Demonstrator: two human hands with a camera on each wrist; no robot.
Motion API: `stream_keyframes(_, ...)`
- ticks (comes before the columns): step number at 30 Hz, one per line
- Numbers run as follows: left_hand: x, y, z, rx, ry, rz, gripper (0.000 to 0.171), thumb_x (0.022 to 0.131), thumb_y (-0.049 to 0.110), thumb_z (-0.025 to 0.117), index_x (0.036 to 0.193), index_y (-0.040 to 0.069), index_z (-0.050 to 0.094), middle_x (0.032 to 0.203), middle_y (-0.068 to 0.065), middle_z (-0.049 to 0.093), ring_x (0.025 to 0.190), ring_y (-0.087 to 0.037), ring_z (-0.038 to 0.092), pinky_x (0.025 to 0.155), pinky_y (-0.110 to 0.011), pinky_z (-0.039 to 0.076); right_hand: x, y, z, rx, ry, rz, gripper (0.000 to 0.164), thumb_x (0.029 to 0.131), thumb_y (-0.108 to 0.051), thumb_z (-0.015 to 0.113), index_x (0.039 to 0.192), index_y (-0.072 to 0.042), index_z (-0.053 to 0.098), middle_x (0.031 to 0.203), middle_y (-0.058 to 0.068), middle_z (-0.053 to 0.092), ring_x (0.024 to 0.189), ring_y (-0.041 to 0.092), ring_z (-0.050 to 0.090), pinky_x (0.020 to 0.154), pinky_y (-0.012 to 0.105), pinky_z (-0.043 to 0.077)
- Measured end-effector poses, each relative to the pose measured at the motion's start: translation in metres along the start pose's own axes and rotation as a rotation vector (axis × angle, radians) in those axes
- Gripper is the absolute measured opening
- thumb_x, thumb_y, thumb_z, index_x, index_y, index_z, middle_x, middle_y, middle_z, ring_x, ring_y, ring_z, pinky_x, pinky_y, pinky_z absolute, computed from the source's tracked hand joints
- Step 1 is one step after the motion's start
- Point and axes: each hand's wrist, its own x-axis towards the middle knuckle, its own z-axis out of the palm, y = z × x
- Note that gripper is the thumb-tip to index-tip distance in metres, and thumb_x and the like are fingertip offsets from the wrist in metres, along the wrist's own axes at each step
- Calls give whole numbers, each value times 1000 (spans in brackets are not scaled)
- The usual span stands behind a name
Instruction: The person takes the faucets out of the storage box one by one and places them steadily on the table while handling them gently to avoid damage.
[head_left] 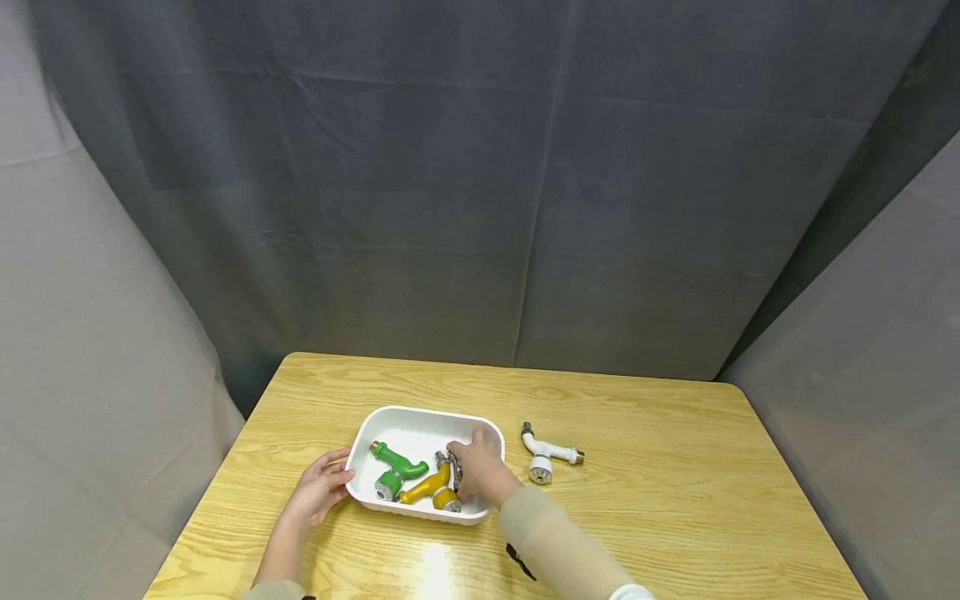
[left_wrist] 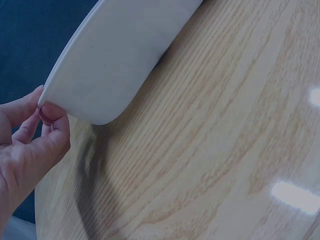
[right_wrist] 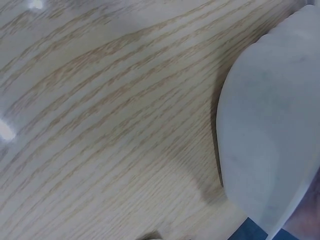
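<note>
A white plastic basin (head_left: 408, 511) sits on the wooden table. My left hand (head_left: 313, 493) pinches its left rim between thumb and fingers, as the left wrist view also shows. Inside the basin lie a green faucet (head_left: 401, 462) and, right of it, a yellow faucet (head_left: 429, 485). My right hand (head_left: 482, 468) reaches into the basin's right end and grips a silver faucet (head_left: 457, 472) beside the yellow one; the hand covers part of it. In the right wrist view, the basin's outer wall (right_wrist: 270, 110) hides most of that hand.
A white faucet (head_left: 551, 451) with a dark spout tip lies on the table (head_left: 675, 492) to the right of the basin. Behind the table hangs a dark grey curtain (head_left: 420, 208), with lighter cloth at both sides.
</note>
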Motion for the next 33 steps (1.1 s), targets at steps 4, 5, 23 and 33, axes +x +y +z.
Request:
stream_keyframes(4, -1, 0, 0, -1, -7, 7, 49, 85, -7, 53, 131, -6, 36, 97, -9, 54, 84, -18, 54, 71, -29, 49, 0, 0, 1, 29, 6, 8, 86, 49, -19, 89, 127, -23, 53, 126, 23, 32, 107, 35, 40, 84, 40, 46)
stream_keyframes(5, -1, -1, 0, 0, -8, 9, 49, 85, -7, 53, 130, -6, 36, 97, -9, 54, 83, -17, 54, 71, -29, 49, 0, 1, 1, 32, 11, 10, 86, 49, -18, 89, 126, -23, 53, 126, 23, 32, 107, 35, 41, 83, 40, 46)
stream_keyframes(23, -3, 1, 0, -5, -7, -8, 49, 86, -8, 52, 132, -5, 35, 97, -10, 54, 84, -18, 55, 73, -30, 49, -5, -7, 9, -22, 145, 108, 68, 53, -27, 87, 111, -9, 57, 101, 18, 58, 100, 39, 44, 89, 46, 38)
stream_keyframes(33, -4, 3, 0, 0, -12, -6, 50, 85, -6, 54, 132, -5, 35, 98, -10, 55, 85, -18, 55, 74, -31, 49, -7, -8, 6, -55, 150, 113, 54, 51, -27, 87, 92, -4, 61, 86, 13, 60, 96, 35, 46, 83, 42, 41)
